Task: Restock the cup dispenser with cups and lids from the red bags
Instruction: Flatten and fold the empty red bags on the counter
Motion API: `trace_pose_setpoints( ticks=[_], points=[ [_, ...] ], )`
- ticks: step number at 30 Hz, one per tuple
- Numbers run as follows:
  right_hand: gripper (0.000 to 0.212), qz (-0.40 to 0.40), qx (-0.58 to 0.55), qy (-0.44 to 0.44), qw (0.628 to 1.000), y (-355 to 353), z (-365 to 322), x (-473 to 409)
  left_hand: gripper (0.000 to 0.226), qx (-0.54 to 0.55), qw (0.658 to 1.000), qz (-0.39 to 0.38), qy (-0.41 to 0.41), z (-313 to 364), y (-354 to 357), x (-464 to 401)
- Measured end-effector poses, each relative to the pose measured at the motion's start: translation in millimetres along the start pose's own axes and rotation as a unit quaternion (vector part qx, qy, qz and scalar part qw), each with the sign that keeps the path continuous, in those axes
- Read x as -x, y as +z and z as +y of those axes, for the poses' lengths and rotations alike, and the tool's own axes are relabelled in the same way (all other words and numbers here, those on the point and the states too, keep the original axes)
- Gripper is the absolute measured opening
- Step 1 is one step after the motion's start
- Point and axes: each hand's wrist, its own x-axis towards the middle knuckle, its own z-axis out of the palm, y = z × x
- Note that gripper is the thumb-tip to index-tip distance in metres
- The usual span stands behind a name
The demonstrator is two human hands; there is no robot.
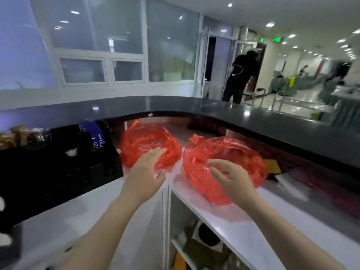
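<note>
Two crumpled red plastic bags lie on the white counter. The left red bag (148, 143) sits beside a black cup dispenser (58, 162). The right red bag (229, 162) lies just past the counter corner. My left hand (146, 168) reaches out with straight fingers and touches the near side of the left bag. My right hand (231, 180) hovers with spread, relaxed fingers at the near edge of the right bag. What is inside the bags is hidden.
A dark raised counter ledge (272, 121) curves behind the bags. Open shelves (194, 240) with clutter sit under the white counter (243, 230). Snack packets (17, 133) stand on the dispenser's far left. A person in black (241, 75) stands in the doorway beyond.
</note>
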Motion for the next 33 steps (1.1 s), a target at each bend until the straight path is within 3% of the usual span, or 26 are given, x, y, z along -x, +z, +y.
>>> trace_pose_setpoints(
  ticks=[5, 13, 21, 23, 27, 33],
  points=[
    [0.015, 0.056, 0.034, 0.102, 0.993, -41.2, 86.9, -27.1, 0.057, 0.053, 0.998, -0.043, -0.006, 6.1, 77.1, -54.6],
    [0.015, 0.144, 0.058, 0.272, 0.950, -46.7, 187.4, -55.0, 0.057, 0.070, 0.993, -0.095, -0.018, -19.5, 145.7, -128.1],
    [0.061, 0.102, 0.150, 0.404, 0.896, -28.9, 222.5, -82.5, 0.053, 0.058, 0.983, -0.169, -0.034, -50.9, 187.7, -195.6],
    [0.059, 0.060, 0.157, 0.433, 0.886, -24.7, 223.9, -87.2, 0.056, 0.060, 0.971, -0.220, -0.070, -57.8, 196.5, -206.1],
    [0.021, 0.078, 0.144, 0.438, 0.884, -18.2, 221.0, -89.5, 0.057, 0.071, 0.961, -0.259, -0.072, -65.4, 212.3, -214.9],
    [0.026, 0.208, 0.076, 0.325, 0.919, -12.0, 185.8, -101.1, 0.029, 0.134, 0.954, -0.265, -0.029, -49.4, 217.8, -211.9]
  ],
)
